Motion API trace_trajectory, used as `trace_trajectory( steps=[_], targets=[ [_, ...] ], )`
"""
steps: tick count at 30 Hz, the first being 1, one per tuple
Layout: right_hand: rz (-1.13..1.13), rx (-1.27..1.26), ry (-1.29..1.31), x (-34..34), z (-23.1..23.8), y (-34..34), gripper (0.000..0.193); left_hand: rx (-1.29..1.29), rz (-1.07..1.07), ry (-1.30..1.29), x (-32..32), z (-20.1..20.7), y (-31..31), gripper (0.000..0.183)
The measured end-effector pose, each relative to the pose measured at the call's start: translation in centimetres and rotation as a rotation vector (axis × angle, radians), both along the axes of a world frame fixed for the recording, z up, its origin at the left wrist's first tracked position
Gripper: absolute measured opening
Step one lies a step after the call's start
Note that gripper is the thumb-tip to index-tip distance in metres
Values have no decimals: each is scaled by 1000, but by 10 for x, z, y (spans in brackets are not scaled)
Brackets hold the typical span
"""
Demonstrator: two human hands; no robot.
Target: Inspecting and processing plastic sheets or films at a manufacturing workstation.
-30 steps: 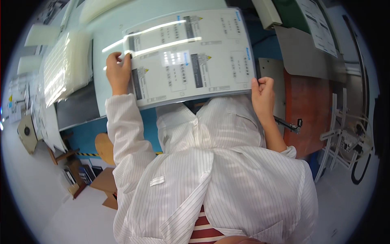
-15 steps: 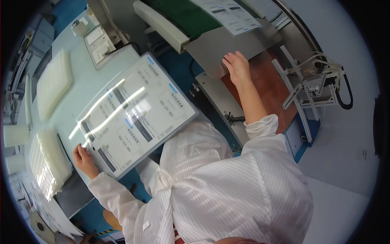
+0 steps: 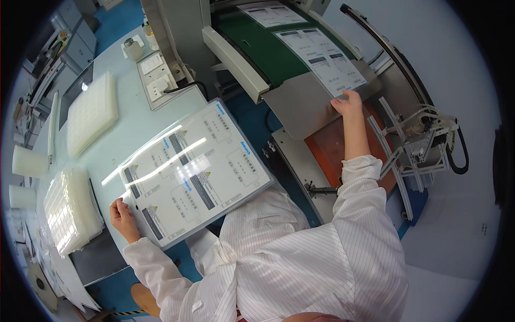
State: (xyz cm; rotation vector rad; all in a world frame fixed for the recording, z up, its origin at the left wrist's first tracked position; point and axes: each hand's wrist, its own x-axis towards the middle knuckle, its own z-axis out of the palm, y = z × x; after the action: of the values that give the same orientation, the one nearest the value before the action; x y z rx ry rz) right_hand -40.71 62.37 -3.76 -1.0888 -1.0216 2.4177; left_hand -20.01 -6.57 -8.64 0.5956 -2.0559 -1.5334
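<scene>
A printed sheet [image 3: 322, 59], white with grey and blue markings, lies on the green conveyor belt [image 3: 241, 53], its near end over the grey metal plate [image 3: 292, 107]. My right hand [image 3: 351, 103] is at that near edge, thumb and fingers closed on it. On the glass-topped table [image 3: 129, 126], a stack of similar printed sheets [image 3: 196, 177] under a clear, shiny layer overhangs the edge toward my lap. My left hand [image 3: 124, 220] rests beside the stack's left corner, fingers loosely bent and slightly apart, holding nothing visible.
Another printed sheet [image 3: 272, 13] lies farther up the belt. Whitish translucent stacks [image 3: 92, 114] and a plastic-wrapped stack [image 3: 72, 212] stand at the left. Below the plate is an orange-brown surface [image 3: 324, 155]; a metal frame with cables [image 3: 424, 139] stands at the right.
My right hand has moved to the sheet's near end and its fingers have closed there. More of the belt and a second sheet show as the view has shifted. My left hand stays beside the stack.
</scene>
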Motion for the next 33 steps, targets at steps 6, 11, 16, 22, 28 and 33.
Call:
trace_trajectory(
  steps=[6,11,16,22,28,33],
  targets=[
    [-72,-130,-195,-22,-27,33,44,-26,19,2,2,-2,-6,19],
    [-38,194,-211,-40,-46,52,16,-84,15,19,-2,-1,-6,18],
    [-6,586,156,-37,30,-20,25,-203,78,8,5,-5,-10,16],
    [350,782,824,12,152,-120,15,-140,87,36,1,5,0,13],
    [832,271,1346,54,202,-198,38,221,-171,-84,6,26,0,28],
    [1045,-48,1328,93,186,-221,42,762,-654,-154,20,78,44,78]
  ],
)
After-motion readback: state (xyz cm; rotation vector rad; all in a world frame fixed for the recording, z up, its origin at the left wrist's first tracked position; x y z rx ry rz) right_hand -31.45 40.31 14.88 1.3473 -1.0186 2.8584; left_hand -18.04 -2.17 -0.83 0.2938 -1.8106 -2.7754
